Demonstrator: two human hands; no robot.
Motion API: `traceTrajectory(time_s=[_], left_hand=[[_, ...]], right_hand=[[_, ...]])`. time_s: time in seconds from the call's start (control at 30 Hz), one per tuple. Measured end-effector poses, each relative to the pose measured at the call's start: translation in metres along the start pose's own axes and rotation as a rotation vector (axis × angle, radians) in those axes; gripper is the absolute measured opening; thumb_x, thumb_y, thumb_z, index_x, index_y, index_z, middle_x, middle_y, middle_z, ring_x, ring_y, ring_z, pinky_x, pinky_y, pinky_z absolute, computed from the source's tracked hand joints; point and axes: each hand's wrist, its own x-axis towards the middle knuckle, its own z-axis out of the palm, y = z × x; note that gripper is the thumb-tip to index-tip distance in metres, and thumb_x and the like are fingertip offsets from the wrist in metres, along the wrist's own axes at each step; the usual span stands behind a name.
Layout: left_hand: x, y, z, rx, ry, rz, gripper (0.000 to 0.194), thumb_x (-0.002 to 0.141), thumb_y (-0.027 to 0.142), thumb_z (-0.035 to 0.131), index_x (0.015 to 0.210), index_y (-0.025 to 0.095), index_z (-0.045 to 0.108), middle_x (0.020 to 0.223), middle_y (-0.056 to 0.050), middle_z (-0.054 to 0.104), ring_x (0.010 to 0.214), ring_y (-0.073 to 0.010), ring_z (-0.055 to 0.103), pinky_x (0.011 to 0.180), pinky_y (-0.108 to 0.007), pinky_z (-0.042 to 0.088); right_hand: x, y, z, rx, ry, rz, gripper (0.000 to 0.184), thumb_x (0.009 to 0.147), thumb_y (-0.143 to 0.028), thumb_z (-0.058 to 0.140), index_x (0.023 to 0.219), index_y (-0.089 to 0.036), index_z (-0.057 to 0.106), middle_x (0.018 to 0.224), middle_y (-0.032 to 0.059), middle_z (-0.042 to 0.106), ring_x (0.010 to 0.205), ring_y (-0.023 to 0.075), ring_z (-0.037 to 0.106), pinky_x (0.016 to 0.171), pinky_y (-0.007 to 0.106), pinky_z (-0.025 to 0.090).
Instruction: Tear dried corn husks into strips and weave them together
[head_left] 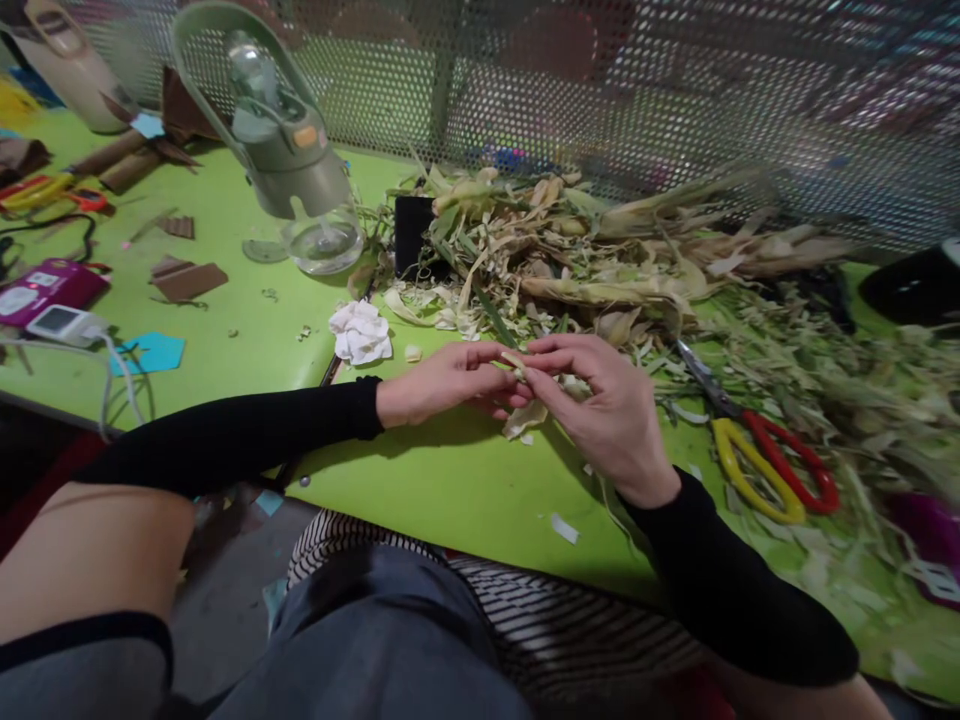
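Note:
My left hand (450, 382) and my right hand (600, 400) meet over the green table (420, 480). Between their fingertips they pinch a small pale strip of corn husk (514, 362). Fingers of both hands are closed around it, and part of the strip is hidden. Below the hands lies a loose pale husk piece (525, 420). Just beyond them spreads a heap of dried corn husks (555, 240). To the right of my right hand rest scissors (750, 430) with one yellow and one red handle.
A crumpled white tissue (361, 332) lies left of the husks. Behind it stands a clear water bottle (300, 180) with a green lid. A black phone-like object (412, 235) leans by the heap. Perforated metal mesh (525, 80) borders the back. A purple device (56, 290) sits left.

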Motion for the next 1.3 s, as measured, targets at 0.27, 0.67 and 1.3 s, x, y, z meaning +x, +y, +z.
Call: traceTrajectory(time_s=[0.27, 0.67, 1.3], left_hand=[[0.003, -0.003, -0.004, -0.035, 0.011, -0.016, 0.007, 0.094, 0.015, 0.062, 0.1, 0.013, 0.065, 0.089, -0.007, 0.076, 0.083, -0.0121, 0.073, 0.083, -0.029, 0.058], [0.002, 0.0, -0.005, -0.133, 0.041, 0.044, 0.003, 0.094, 0.014, 0.064, 0.095, 0.011, 0.065, 0.082, -0.004, 0.074, 0.071, -0.0077, 0.07, 0.074, -0.021, 0.055], [-0.007, 0.003, 0.002, 0.174, -0.094, 0.07, 0.036, 0.088, 0.023, 0.072, 0.109, 0.019, 0.043, 0.075, 0.001, 0.074, 0.067, -0.0088, 0.067, 0.067, -0.024, 0.044]], right_hand=[[0.001, 0.008, -0.001, 0.097, -0.05, 0.012, 0.007, 0.09, -0.028, 0.07, 0.089, -0.025, 0.076, 0.103, 0.0064, 0.076, 0.093, 0.0233, 0.072, 0.086, 0.045, 0.06], [0.0, 0.0, -0.004, -0.079, -0.069, -0.157, 0.023, 0.093, -0.029, 0.065, 0.112, -0.026, 0.077, 0.125, 0.0104, 0.073, 0.116, 0.0292, 0.069, 0.1, 0.052, 0.056], [-0.001, -0.003, 0.001, 0.381, -0.277, 0.365, 0.037, 0.091, -0.059, 0.066, 0.094, -0.023, 0.059, 0.067, -0.0031, 0.065, 0.057, 0.0132, 0.063, 0.05, 0.024, 0.044]])
